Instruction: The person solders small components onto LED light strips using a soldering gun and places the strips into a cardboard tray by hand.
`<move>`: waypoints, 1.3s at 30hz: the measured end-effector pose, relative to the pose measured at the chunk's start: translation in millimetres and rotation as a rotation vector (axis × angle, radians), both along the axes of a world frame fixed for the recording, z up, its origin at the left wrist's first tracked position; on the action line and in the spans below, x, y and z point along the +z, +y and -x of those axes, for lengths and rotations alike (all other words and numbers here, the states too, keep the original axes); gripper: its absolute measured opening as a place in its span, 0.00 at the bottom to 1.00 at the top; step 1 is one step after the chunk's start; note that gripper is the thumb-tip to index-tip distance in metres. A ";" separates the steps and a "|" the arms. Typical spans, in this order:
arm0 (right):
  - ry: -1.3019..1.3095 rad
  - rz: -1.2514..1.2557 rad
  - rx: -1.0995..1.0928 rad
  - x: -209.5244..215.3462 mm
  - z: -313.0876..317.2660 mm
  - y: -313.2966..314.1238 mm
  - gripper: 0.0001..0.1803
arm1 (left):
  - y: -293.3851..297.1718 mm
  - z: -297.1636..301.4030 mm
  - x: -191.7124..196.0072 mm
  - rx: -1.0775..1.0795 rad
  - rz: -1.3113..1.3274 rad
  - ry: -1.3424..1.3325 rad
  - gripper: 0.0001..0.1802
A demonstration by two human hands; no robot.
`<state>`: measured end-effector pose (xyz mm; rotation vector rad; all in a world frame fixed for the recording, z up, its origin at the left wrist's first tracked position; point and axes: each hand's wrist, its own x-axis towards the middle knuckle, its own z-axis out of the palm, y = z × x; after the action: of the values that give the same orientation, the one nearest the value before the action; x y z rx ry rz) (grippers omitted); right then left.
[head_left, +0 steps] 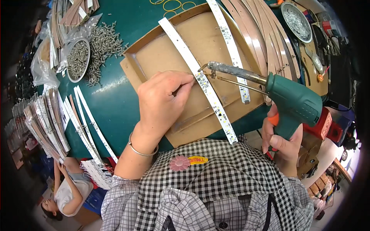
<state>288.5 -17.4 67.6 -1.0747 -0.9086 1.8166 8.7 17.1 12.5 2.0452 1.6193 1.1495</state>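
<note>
My right hand [284,144] is wrapped round the grip of a green soldering gun [295,102] with an orange trigger. The gun's metal barrel points left, and its tip is at the middle of a white LED circuit strip [211,94]. Thumb and forefinger of my left hand [163,102] are pinched together at the strip's left edge, close to the tip; whatever is between them is too small or hidden to tell. The strip lies slanted across a shallow cardboard tray [154,46]. A second LED strip [231,46] lies across the tray farther right.
Left on the green table [115,111] are a bowl of small metal parts [78,59], a loose heap of them [106,42] and bundled strips [46,123]. Brown strips [266,34] and another metal bowl [296,22] are at the right. A co-worker [73,188] sits at lower left.
</note>
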 end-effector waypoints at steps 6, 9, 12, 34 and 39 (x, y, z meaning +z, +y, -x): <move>-0.056 0.045 0.039 -1.0 8.3 3.2 0.28 | -1.5 0.8 -1.7 0.026 -0.003 -0.020 0.05; -0.084 0.076 0.053 0.0 10.1 4.4 0.29 | -1.7 -0.1 -0.1 0.031 0.016 -0.021 0.06; -0.103 0.072 0.046 0.0 11.7 5.5 0.30 | -0.6 0.3 -0.7 0.017 0.000 -0.008 0.06; 0.010 0.109 0.015 -7.9 10.4 6.9 0.24 | -0.2 -0.7 -1.0 0.026 0.003 -0.016 0.06; 0.036 0.096 -0.027 1.6 11.4 11.2 0.37 | -0.4 0.1 -0.3 0.032 -0.022 -0.021 0.06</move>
<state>277.1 -6.2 69.2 -1.1048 -0.7882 1.8671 8.6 16.7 12.2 2.0210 1.6422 1.2012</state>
